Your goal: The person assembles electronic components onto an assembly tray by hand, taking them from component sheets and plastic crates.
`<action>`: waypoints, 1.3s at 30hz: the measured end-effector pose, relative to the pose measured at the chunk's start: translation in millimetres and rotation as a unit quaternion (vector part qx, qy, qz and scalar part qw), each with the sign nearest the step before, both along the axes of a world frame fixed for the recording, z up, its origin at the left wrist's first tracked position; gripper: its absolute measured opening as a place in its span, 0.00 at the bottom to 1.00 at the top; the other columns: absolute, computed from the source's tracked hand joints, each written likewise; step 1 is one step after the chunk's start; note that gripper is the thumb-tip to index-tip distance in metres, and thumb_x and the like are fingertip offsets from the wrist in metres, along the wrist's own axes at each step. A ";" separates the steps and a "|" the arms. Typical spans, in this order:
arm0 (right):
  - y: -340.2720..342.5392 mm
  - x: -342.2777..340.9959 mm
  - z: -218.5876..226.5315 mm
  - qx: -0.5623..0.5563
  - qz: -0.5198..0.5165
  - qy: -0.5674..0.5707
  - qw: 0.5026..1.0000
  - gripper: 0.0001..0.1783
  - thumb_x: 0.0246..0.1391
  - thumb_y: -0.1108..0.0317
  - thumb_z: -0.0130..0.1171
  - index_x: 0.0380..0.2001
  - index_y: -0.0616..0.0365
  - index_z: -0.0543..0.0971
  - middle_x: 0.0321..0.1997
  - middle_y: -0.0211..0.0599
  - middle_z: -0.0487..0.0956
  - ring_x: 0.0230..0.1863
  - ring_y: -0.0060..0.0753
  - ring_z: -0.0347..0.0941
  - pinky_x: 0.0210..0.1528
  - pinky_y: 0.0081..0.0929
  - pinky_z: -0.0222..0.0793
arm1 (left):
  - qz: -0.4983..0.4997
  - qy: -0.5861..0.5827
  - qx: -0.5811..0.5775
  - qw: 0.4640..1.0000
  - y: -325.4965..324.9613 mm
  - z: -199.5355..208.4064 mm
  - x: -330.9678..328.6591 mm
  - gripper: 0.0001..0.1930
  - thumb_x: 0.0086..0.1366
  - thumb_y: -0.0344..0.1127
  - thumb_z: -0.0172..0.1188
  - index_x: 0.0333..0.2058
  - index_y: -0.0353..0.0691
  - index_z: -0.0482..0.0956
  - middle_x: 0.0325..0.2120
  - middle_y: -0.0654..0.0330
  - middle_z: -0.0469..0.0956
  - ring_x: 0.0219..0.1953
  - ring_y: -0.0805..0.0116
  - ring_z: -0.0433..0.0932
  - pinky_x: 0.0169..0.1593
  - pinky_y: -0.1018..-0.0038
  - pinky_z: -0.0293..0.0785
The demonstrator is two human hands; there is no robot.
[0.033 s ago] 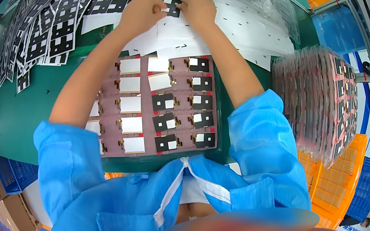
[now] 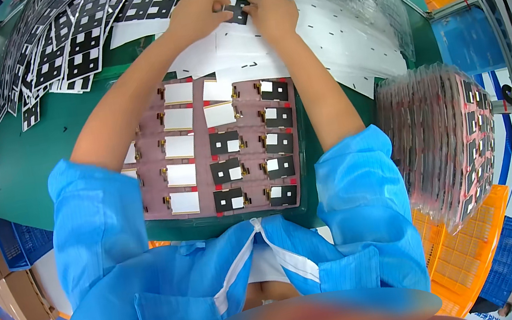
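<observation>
At far edge, hands (image 2: pixel 232 9) unmoved, black sticker (image 2: pixel 238 11) still pinched

Black sticker (image 2: pixel 238 10) partly hidden by fingers (image 2: pixel 219 6); lower frame blurred.

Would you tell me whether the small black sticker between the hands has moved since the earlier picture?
No. The small black sticker sits in the same place over the white backing sheets, pinched between left hand and right hand.

- A green worktable (image 2: pixel 34 155) carries everything.
- A brown panel of small parts (image 2: pixel 220 145) lies at its near edge.
- White backing sheets (image 2: pixel 329 28) cover the far side.
- Black-and-white stickers (image 2: pixel 58 50) spread far left.
- Stacked panels (image 2: pixel 439 131) lie at right.
</observation>
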State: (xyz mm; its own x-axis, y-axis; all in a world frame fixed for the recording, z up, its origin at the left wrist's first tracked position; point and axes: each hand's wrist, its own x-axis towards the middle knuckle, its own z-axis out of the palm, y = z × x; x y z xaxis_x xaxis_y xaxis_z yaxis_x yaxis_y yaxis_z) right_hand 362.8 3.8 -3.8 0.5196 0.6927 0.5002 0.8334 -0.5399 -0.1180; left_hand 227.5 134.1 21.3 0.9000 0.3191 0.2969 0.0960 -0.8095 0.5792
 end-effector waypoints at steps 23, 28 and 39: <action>-91.9 -52.7 53.1 0.276 0.070 0.573 0.769 0.15 0.55 0.72 0.63 0.46 0.54 0.73 0.34 0.31 0.79 0.39 0.23 0.72 0.44 0.23 0.58 | 0.019 -0.008 0.100 0.995 -5.7 -18.8 6.1 0.21 0.56 0.41 0.67 0.50 0.50 0.77 0.42 0.62 0.78 0.47 0.60 0.78 0.49 0.64 0.74; -143.6 -85.6 57.9 0.203 0.180 0.521 0.809 0.15 0.55 0.78 0.58 0.45 0.51 0.75 0.32 0.27 0.74 0.34 0.17 0.67 0.32 0.18 0.62 | -0.043 -0.043 0.062 0.996 -46.8 18.5 -94.3 0.09 0.58 0.32 0.64 0.38 0.42 0.82 0.36 0.61 0.78 0.38 0.63 0.78 0.44 0.70 0.74; -148.5 -124.9 58.2 0.089 0.238 0.533 0.807 0.23 0.53 0.80 0.60 0.53 0.52 0.79 0.39 0.26 0.79 0.36 0.15 0.68 0.40 0.16 0.65 | -0.004 0.023 0.049 0.999 -87.7 -9.1 -167.4 0.15 0.51 0.36 0.70 0.38 0.41 0.83 0.38 0.61 0.76 0.43 0.58 0.77 0.45 0.64 0.73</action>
